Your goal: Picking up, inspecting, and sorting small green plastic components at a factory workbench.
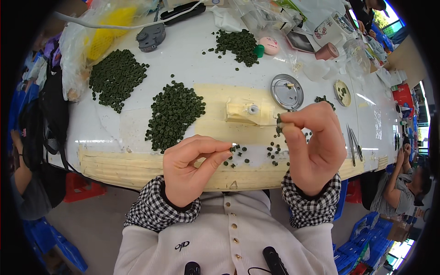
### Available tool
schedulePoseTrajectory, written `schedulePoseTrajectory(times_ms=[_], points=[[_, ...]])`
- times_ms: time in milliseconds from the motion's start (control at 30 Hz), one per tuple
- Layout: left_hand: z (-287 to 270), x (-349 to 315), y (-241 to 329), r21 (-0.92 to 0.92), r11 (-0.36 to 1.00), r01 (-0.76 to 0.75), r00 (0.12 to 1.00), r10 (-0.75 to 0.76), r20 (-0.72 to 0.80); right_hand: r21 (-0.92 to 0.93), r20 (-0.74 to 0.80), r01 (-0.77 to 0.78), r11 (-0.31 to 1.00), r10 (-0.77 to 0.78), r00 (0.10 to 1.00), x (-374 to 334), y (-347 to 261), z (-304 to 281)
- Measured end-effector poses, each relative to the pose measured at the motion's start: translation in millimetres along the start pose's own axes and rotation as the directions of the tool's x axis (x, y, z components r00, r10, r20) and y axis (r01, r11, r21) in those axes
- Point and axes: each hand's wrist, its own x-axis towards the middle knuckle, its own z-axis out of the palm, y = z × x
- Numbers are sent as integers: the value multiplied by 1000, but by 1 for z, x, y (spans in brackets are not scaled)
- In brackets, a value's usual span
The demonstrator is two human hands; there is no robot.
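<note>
My left hand is closed in a pinch, with a small dark green round part at the tips of its thumb and forefinger. To the right, my right hand pinches a thin light stick whose far end points left, close to the taped block. What kind of tool it is cannot be made out. That taped block, wrapped in yellowish tape with a small pale round fitting on top, sits just beyond both hands. Loose green parts are scattered on the table between my hands.
Piles of green parts lie left of the block, with more piles farther back. A round metal tin, a small yellow dish and metal tweezers lie to the right. Plastic bags, a mug and a cable crowd the far side.
</note>
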Motion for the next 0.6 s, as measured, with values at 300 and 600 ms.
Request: schedulePoseTrajectory(times_ms=[300, 600], points=[[6, 3, 2, -14, 1000, 2, 998, -3, -60, 341, 336, -163, 926, 42, 941, -10, 2, 18], [6, 3, 2, -19, 1000, 2, 998, -3, -60, 300, 333, -91, 949, -15, 943, -7, 3, 19]])
